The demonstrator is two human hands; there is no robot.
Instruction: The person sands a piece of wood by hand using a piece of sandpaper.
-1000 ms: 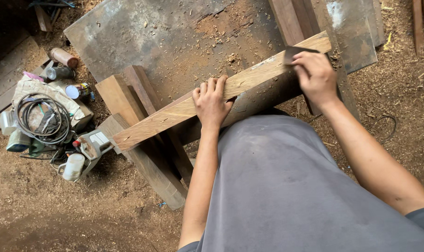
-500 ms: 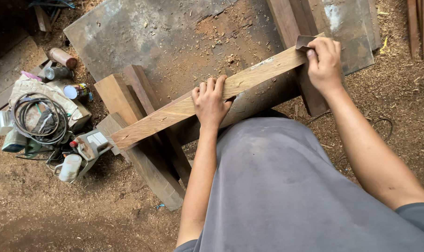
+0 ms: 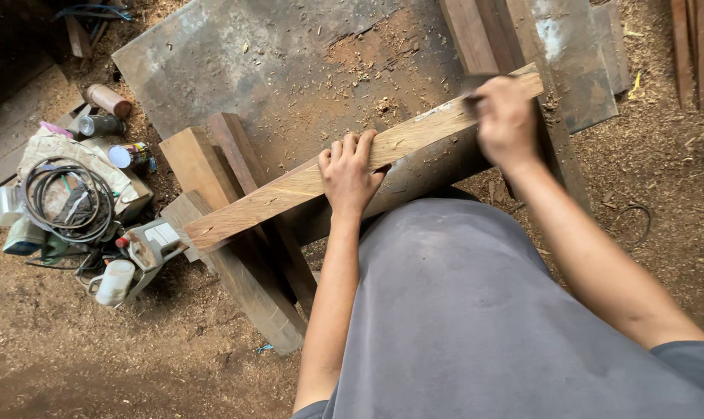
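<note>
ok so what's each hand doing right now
left hand: open, flat on the wooden beam
right hand: blurred, closed around a small dark tool on the beam

You are pressing your left hand (image 3: 350,172) flat on a long wooden plank (image 3: 305,186), fingers spread over its top. Your right hand (image 3: 505,120) is blurry near the far end of the plank, gripping a small dark thing I cannot make out. The plank is lying tilted across dark wooden blocks (image 3: 235,202). A big grey sheet (image 3: 274,70) with sawdust is lying behind it. A coiled cable (image 3: 65,200) and some cans (image 3: 107,101) are sitting to your left.
</note>
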